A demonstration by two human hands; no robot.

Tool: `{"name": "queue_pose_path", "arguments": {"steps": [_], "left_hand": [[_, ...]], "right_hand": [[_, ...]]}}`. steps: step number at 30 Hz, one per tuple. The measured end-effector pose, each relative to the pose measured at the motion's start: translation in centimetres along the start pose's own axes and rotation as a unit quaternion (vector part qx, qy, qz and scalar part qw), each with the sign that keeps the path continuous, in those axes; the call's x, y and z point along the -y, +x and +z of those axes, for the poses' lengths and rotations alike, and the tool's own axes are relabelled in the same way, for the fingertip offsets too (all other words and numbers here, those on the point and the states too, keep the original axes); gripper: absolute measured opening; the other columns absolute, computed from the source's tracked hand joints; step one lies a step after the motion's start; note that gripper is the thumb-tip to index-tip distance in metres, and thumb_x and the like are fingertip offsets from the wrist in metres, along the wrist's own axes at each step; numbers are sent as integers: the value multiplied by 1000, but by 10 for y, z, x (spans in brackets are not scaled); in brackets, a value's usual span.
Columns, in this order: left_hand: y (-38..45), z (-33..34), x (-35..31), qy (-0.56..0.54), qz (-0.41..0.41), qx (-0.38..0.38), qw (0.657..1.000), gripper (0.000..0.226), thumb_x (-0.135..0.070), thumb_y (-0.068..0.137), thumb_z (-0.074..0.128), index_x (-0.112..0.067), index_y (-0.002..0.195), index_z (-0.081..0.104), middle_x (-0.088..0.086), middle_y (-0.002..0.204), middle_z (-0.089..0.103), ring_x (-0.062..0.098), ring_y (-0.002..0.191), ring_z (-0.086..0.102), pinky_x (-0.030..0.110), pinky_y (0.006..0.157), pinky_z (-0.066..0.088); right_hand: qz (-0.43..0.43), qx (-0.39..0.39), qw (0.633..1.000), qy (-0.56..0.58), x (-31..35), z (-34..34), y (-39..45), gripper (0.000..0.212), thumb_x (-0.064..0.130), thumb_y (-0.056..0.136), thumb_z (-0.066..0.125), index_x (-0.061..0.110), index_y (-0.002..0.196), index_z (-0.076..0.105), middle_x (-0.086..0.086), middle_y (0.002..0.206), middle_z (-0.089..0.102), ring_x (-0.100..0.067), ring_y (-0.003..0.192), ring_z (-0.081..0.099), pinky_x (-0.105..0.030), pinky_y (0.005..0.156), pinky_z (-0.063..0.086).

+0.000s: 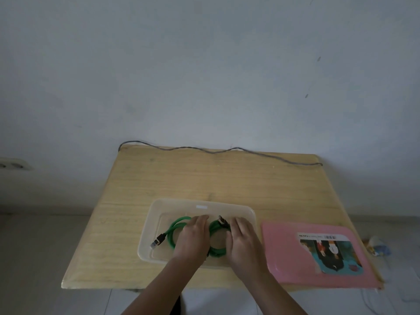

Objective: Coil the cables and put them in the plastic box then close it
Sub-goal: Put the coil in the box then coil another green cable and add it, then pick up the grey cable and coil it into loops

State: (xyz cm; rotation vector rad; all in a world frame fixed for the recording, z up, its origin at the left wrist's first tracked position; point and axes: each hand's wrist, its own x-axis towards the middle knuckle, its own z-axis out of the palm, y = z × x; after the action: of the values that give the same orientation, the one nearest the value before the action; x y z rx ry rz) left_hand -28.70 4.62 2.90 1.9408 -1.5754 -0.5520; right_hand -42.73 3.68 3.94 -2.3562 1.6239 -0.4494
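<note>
A clear plastic box (156, 208) stands open on the wooden table near its front edge. Inside it lies a green cable (173, 228) in loose coils, with one black plug (158, 240) at the left and another black plug (222, 221) near the back. My left hand (193, 237) rests flat on the coils in the middle of the box. My right hand (243, 237) presses flat on the coils' right side. The pink lid (284, 253), with a picture label, lies flat to the right of the box.
A thin grey cord (218, 151) runs along the back edge of the table (181, 176) by the wall. A wall socket (13, 164) is at the far left. Small items (378, 246) lie on the floor at the right.
</note>
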Motion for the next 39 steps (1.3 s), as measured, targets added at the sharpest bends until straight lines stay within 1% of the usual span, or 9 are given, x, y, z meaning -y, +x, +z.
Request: {"name": "queue_pose_path", "arguments": {"steps": [3,9,14,16,20,25,32,36,39], "left_hand": [[-8,-3,-2,41,45,-2,998,33,-19,99,37,-6,126,52,11,125,59,22,108,59,25,85,47],[-16,-11,-2,90,105,-29,990,28,-10,95,45,-1,118,55,15,120,60,26,109,57,31,93,47],[-6,-27,1,132,110,-47,984,40,-18,99,35,0,134,41,17,137,48,29,134,35,33,111,28],[2,-39,2,140,107,-70,982,41,-22,99,34,-2,134,42,16,138,48,27,135,34,33,110,28],[26,-65,4,161,116,-97,975,38,-19,97,41,1,129,47,18,131,53,30,130,41,37,107,35],[69,-100,19,153,128,-137,970,31,-13,93,50,4,119,55,19,117,61,32,112,54,40,95,46],[144,-129,75,160,123,-129,971,23,-5,79,69,3,100,63,17,94,66,32,88,64,34,71,56],[188,-134,117,164,102,-97,976,24,-4,74,72,2,96,64,17,91,66,33,84,65,35,63,55],[216,-136,148,163,91,-81,979,28,-1,73,73,4,99,64,19,92,67,34,86,66,35,65,55]], "right_hand": [[1,2,1000,-19,5,-2,-3,43,20,96,44,-1,134,44,-15,138,50,-29,133,39,-37,108,35],[-32,-32,998,-53,15,-10,-9,44,12,81,68,-6,120,57,-20,122,62,-37,118,54,-48,93,48],[-71,-64,992,-77,25,-21,5,42,20,88,56,-5,122,56,-18,125,61,-34,121,53,-46,96,47],[-85,-70,991,-79,31,-26,15,44,23,89,52,-4,125,54,-18,127,59,-33,123,51,-44,97,46],[-97,-74,988,-90,42,-32,44,49,23,83,65,-5,123,55,-19,124,61,-33,121,53,-44,96,48],[-115,-57,989,-72,57,-26,98,55,29,95,42,-3,139,35,-18,145,40,-29,138,30,-39,113,25],[-92,-36,993,-71,84,10,184,53,24,90,53,-5,132,44,-21,137,49,-32,130,42,-41,106,37],[-77,-20,994,-75,97,39,232,56,13,64,81,-9,111,62,-25,112,66,-36,103,64,-45,79,56],[-86,-19,993,-82,107,62,263,58,11,51,88,-6,102,68,-20,102,71,-32,92,69,-40,66,59]]}}
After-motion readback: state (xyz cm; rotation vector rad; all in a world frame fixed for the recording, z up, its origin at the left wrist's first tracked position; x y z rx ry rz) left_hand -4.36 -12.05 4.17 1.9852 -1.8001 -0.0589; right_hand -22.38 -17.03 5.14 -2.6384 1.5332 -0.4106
